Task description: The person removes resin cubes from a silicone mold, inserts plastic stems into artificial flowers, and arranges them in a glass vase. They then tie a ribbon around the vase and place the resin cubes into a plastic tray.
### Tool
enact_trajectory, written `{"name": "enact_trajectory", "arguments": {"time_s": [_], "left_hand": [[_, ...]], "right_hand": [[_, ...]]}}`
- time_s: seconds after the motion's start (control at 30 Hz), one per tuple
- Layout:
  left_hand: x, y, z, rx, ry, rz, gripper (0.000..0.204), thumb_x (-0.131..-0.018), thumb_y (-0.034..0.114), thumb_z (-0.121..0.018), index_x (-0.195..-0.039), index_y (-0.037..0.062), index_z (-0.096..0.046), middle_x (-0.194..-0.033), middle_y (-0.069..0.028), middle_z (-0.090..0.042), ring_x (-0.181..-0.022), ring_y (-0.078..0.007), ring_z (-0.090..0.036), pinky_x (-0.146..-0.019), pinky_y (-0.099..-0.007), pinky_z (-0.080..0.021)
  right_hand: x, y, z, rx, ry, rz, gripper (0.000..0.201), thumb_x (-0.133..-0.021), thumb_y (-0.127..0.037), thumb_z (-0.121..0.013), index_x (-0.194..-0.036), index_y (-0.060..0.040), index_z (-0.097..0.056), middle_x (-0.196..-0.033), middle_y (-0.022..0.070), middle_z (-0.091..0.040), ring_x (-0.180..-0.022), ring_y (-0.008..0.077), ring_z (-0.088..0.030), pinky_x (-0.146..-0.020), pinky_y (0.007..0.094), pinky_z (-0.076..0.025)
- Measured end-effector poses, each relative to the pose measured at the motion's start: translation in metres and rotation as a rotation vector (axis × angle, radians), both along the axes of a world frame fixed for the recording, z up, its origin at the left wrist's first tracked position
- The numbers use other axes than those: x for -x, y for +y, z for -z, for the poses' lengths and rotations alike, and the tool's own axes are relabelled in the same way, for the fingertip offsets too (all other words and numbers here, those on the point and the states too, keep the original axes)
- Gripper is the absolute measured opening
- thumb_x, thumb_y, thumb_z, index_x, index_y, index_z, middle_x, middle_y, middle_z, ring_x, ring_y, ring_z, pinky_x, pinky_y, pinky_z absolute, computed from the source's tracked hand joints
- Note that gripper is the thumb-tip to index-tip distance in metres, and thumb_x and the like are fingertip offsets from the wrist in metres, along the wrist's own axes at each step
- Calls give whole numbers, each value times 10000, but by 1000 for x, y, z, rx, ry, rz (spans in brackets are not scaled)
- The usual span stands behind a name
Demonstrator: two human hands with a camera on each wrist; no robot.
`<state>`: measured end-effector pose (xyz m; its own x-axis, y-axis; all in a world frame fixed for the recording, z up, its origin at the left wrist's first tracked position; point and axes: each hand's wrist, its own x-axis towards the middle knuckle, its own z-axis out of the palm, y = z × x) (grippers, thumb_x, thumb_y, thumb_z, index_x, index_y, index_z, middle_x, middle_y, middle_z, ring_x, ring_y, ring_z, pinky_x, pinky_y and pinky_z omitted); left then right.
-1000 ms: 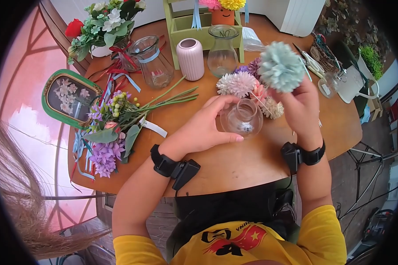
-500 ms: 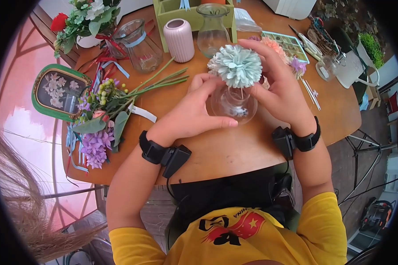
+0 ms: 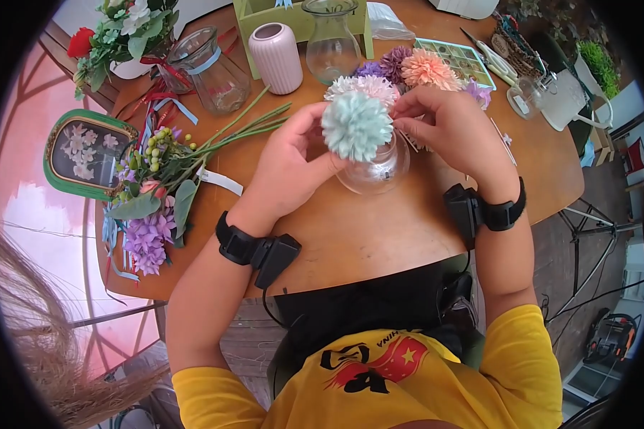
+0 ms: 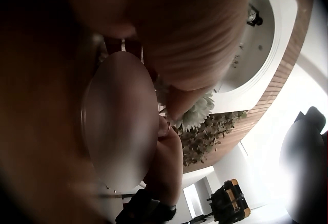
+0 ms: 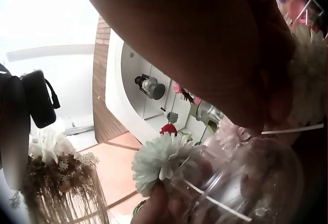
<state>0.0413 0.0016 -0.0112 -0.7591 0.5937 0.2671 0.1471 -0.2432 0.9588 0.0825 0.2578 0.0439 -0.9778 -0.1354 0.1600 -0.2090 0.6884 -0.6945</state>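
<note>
A mint-green pompom flower [image 3: 357, 126] sits at the mouth of a round clear glass vase [image 3: 379, 171]; its white stem [image 5: 218, 202] runs down inside the glass. My left hand [image 3: 286, 161] holds this flower from the left, thumb at its lower edge, the other fingers partly hidden behind it. My right hand [image 3: 451, 132] is just right of it, thumb and forefinger brought together at the end of a thin white stem [image 5: 297, 130] of a cream flower [image 5: 307, 80]. Pale pink-white flowers [image 3: 368, 87] lie right behind the mint flower.
Peach [image 3: 429, 70] and purple flowers [image 3: 393, 64] lie behind the right hand, near a compartment box [image 3: 461, 61]. At left are a lilac flower bunch [image 3: 150, 229] and a green frame [image 3: 86, 154]. A pink ribbed vase [image 3: 276, 61] and glass vases [image 3: 218, 75] stand at the back.
The right hand brought the mint flower left to the glass vase's mouth and let go of it. The left hand moved from the vase up to the flower; the right moved slightly back right.
</note>
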Motion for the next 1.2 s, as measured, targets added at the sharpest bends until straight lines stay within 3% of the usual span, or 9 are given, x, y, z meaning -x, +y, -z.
{"name": "enact_trajectory", "arguments": {"time_s": [0.33,0.43,0.53,0.63,0.93,1.03,1.13,1.17,1.2], "left_hand": [[-3,-1,1,-20,33,-63,490,-902,-11,-719,-1364,-24,-557,-1249,-66,-644,-1155,-165,-613,-1064,-351,-477],[-3,-1,0,-12,-8,-93,380,-924,-16,-701,-1289,-20,-593,-1196,-50,-654,-1109,-150,-624,-1031,-330,-494],[-3,-3,-1,7,-45,-116,261,-950,-19,-678,-1204,-12,-615,-1147,-34,-660,-1067,-129,-629,-994,-304,-507],[-2,-5,-2,22,-25,-113,188,-968,-22,-662,-1150,-4,-620,-1121,-25,-659,-1045,-113,-629,-969,-287,-512],[0,-2,7,6,-84,-115,171,-1005,-13,-616,-1176,-4,-599,-1111,-22,-661,-1038,-98,-625,-948,-276,-511],[3,-6,7,13,-67,-123,198,-1005,-35,-592,-1200,-1,-598,-1138,-35,-670,-1058,-113,-631,-968,-283,-505],[3,-1,6,34,-88,-105,240,-993,-57,-584,-1225,2,-599,-1178,-60,-678,-1089,-138,-639,-1004,-303,-496],[2,0,5,18,-99,-102,225,-996,-45,-588,-1216,4,-597,-1175,-47,-675,-1098,-128,-635,-1003,-299,-494],[5,-1,6,15,-102,-85,221,-998,-41,-591,-1214,6,-595,-1174,-41,-674,-1099,-125,-634,-1001,-298,-494]], "right_hand": [[-3,-9,8,-236,-29,46,103,-875,18,-690,-888,11,-587,-795,80,-699,-716,173,-685,-655,318,-540],[-1,-11,11,-128,-45,71,70,-868,3,-655,-852,-4,-587,-769,144,-669,-751,281,-698,-677,383,-526],[-2,-9,7,-1,-188,43,57,-874,15,-629,-850,-12,-584,-755,118,-659,-706,245,-693,-663,363,-525],[-3,-7,0,19,-289,-22,109,-894,52,-606,-860,-23,-534,-765,34,-624,-698,125,-633,-668,283,-516],[0,1,5,152,-313,-74,165,-887,70,-657,-876,-26,-523,-845,26,-641,-751,119,-638,-696,278,-528],[3,1,10,168,-373,-61,176,-881,49,-676,-868,-28,-519,-840,34,-660,-741,117,-649,-675,281,-527],[2,0,11,119,-257,-101,137,-821,-26,-714,-796,-10,-580,-680,84,-675,-663,184,-690,-609,331,-510],[-1,-1,1,64,-343,-89,192,-859,18,-692,-863,-36,-507,-782,37,-663,-706,109,-646,-648,281,-517],[0,1,4,74,-287,-73,175,-832,-18,-710,-825,-27,-535,-741,58,-666,-675,151,-662,-624,309,-514]]}}
